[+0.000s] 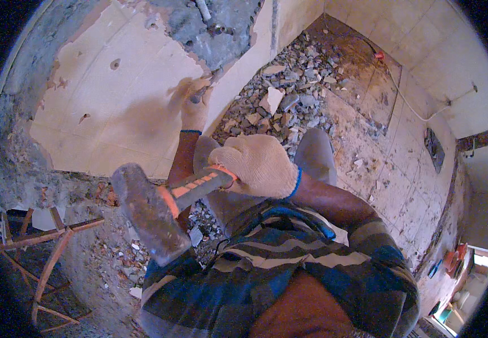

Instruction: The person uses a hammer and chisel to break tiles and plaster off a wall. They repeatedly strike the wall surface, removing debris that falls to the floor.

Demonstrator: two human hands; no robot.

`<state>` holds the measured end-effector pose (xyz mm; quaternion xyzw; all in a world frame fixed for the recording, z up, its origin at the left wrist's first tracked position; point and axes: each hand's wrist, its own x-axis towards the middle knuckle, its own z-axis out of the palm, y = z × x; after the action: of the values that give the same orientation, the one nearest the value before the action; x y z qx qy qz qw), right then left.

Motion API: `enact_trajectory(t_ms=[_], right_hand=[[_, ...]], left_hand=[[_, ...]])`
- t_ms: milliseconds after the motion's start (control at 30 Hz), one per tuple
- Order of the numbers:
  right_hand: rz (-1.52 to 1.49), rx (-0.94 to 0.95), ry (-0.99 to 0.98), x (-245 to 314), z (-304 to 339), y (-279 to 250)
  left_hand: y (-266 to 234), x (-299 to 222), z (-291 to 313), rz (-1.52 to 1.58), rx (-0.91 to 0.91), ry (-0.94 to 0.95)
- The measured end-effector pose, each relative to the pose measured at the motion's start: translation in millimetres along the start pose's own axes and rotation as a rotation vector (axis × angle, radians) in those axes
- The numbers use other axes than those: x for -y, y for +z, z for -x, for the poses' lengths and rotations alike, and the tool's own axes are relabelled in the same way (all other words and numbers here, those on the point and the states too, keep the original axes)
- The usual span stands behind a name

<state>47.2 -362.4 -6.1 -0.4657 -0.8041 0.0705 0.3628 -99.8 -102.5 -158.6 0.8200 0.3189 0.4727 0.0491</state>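
Observation:
My right hand [264,166], in a cream knitted glove with a blue cuff, is closed round the handle of a club hammer [148,214]. Its handle is black and orange, and its heavy, dusty head is out to the left, in front of my body. My left hand [195,110], gloved as well, is up by the edge of the tiled wall [125,96]. Those fingers are curled, and a small dark bit shows among them; what they grip I cannot make out. Just beyond that hand, the tile surface ends at bare grey cement [216,28].
A heap of broken tile and rubble [289,96] lies along the foot of the wall. Dusty floor tiles [379,152] stretch to the right, with a thin pale hose [407,104] across them. A wooden frame [47,265] stands at lower left.

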Motion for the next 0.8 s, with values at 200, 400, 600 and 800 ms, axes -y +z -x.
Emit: enact_trajectory(t_ms=[200, 400, 600, 800], right_hand=[[0.197, 0.185, 0.459, -46, -13, 12], [0.118, -0.055, 0.150, -4, -2, 8], [-0.060, -0.043, -0.169, -8, -12, 9], [0.196, 0.213, 0.352, -58, -3, 16]], left_hand=[[4, 19, 11, 0.062, -0.006, -0.020], [-40, -43, -6, -0.181, 0.250, -0.258], [-16, -25, -9, -0.005, -0.010, -0.011], [-14, -19, -5, -0.340, -0.086, 0.049]])
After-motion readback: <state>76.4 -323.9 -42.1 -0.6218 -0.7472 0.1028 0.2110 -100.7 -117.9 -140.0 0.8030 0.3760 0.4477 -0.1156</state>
